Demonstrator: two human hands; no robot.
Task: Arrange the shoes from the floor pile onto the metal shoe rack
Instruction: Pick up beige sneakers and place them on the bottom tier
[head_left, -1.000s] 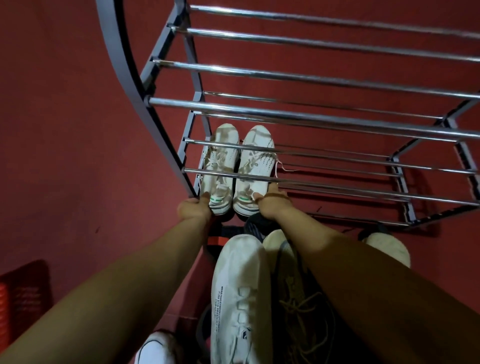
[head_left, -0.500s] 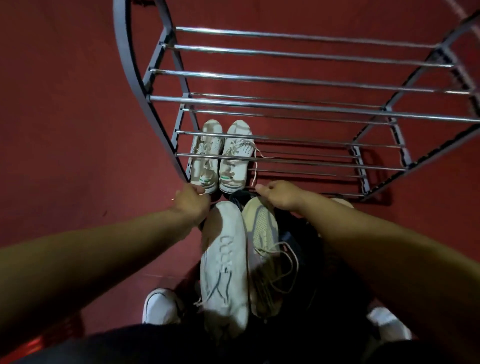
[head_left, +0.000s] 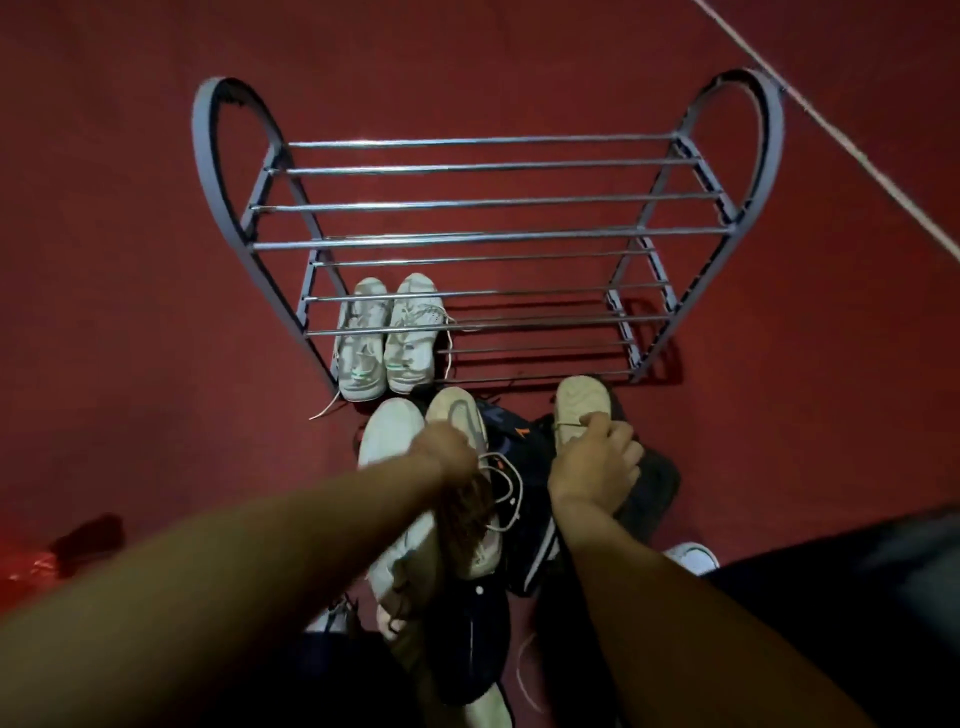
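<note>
The metal shoe rack stands on the red floor, with chrome bars and curved grey side frames. A pair of white sneakers with green heel tabs sits on its lowest tier at the left. In front of the rack lies the floor pile: a white shoe, a grey-beige laced sneaker, a dark shoe with an orange mark, and a cream shoe. My left hand is closed on the grey-beige sneaker at its laces. My right hand grips the cream shoe.
More dark shoes lie under and beside my right hand, and a white toe shows at the right. A red object sits at the lower left. A pale line crosses the floor at the upper right.
My view has pulled back, so the whole rack shows. Both hands left the heels of the white pair and moved back onto the pile, left to the grey-beige sneaker, right to the cream shoe.
</note>
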